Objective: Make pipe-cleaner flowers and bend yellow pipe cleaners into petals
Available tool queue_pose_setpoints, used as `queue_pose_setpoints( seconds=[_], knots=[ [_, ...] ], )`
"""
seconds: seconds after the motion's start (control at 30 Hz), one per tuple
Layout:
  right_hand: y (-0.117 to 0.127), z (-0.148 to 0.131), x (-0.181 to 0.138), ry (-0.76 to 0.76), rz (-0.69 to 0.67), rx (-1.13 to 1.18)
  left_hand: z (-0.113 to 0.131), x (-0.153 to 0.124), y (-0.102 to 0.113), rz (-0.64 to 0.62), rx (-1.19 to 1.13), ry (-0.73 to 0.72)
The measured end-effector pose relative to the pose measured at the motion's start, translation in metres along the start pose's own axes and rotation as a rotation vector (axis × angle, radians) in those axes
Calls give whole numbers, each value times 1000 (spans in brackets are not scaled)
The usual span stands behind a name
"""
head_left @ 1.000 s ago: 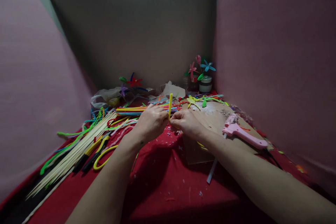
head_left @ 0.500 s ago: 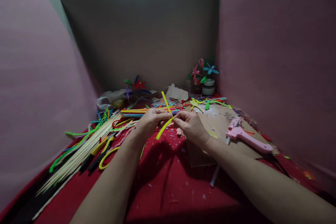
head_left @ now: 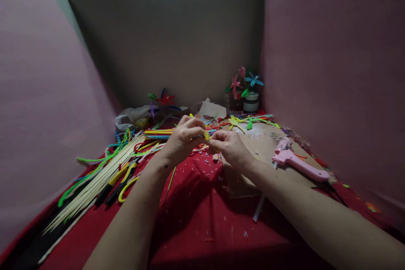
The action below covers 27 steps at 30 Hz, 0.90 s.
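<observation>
A yellow pipe cleaner (head_left: 206, 136) is pinched between my two hands above the red cloth. My left hand (head_left: 186, 135) is closed on it, and a short yellow end shows just above the knuckles. From the other side, my right hand (head_left: 229, 147) grips it between thumb and forefinger. Most of the pipe cleaner is hidden behind the fingers. Behind the left hand lies a bundle of coloured pipe cleaners (head_left: 158, 134). A piece of cardboard (head_left: 242, 185) lies under and beside my right forearm.
Bamboo sticks (head_left: 95, 187), yellow-and-black pliers (head_left: 118, 183) and loose green pipe cleaners lie left. A pink glue gun (head_left: 299, 162) rests on the cardboard at right. Pipe-cleaner flowers (head_left: 249, 82) stand by a jar (head_left: 251, 102) at the back. Scraps dot the red cloth (head_left: 190, 228).
The yellow pipe cleaner's two ends stuck out plainly before; now it is mostly covered by my fingers. My left hand has turned and risen slightly, with its fingers lifted higher.
</observation>
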State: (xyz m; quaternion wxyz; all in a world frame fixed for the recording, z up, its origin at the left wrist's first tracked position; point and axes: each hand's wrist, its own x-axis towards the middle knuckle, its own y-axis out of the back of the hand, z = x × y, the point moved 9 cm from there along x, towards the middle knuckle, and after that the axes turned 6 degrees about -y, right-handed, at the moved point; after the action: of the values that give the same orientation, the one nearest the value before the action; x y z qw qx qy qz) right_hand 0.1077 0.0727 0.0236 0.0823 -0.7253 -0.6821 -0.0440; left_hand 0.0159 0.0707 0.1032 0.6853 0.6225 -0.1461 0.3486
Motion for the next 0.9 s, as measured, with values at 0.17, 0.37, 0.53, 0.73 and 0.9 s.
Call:
queue_pose_setpoints(
  seconds=[0.17, 0.37, 0.53, 0.73, 0.9],
  knots=[
    [0, -8, -8, 143, 80, -206, -28, -10, -23, -139, -238, 352],
    [-3, -10, -12, 173, 89, -260, -40, -26, -44, -209, -580, 583],
    [-12, 13, -1, -144, -161, 193, -43, -20, -21, -56, -419, 568],
    [-9, 20, 1, -223, -135, 220, -45, -24, -15, -67, -442, 657],
    [-1, 4, -4, 15, 41, -182, -50, -28, -26, -126, -532, 662]
  ],
)
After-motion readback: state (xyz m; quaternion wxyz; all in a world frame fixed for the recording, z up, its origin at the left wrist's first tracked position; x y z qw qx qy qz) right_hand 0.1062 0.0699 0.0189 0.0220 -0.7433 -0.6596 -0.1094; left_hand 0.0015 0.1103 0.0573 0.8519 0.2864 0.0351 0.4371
